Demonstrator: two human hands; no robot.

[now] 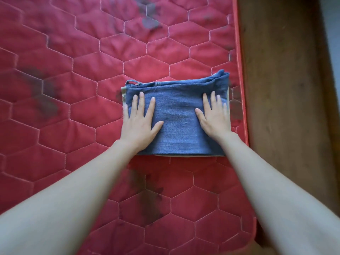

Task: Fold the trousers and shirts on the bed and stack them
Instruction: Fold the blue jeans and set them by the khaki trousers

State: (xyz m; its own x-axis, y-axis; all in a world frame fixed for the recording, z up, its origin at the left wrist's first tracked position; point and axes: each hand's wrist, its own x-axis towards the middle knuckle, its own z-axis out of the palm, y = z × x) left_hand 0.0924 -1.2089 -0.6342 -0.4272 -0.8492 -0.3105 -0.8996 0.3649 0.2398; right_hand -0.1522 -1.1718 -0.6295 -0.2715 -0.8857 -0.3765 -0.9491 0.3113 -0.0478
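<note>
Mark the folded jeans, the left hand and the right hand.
folded jeans [177, 115]: head view, bare denim between the hands.
left hand [140, 120]: head view, back of hand.
right hand [214, 116]: head view, back of hand.

A red quilted mattress [73, 89] with hexagon stitching and dark smudges fills most of the frame. Right of centre, close to its right edge, sits a folded stack: blue jeans [176, 116] on top, a pale garment [123, 92] peeking out beneath, touching the mattress.
</note>
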